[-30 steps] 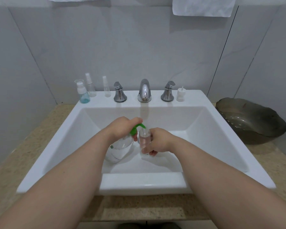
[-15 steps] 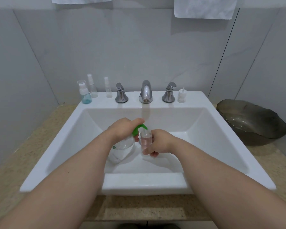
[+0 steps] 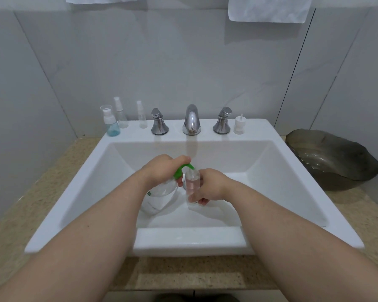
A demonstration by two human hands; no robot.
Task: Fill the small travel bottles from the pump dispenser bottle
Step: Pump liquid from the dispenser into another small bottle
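Left hand [image 3: 162, 168] grips the green-topped clear plastic pump dispenser [image 3: 159, 197], right hand [image 3: 212, 186] holds a part-filled small clear travel bottle [image 3: 192, 184]; the clear spray bottles on the ledge [image 3: 121, 118] look unfilled.

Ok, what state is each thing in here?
Pump dispenser bottle: standing in the sink, left hand gripping its green pump head.
Travel bottle: uncapped, holding pinkish liquid, gripped by right hand under the nozzle.
Blue bottle: capped, on the ledge.
Two spray bottles: capped, on the ledge.
Loose cap: standing beside the right tap handle.
Faucet: not running.

Clear pump bottle [image 3: 159, 194] points its green spout [image 3: 184, 167] over the open, part-filled travel bottle [image 3: 192, 182].
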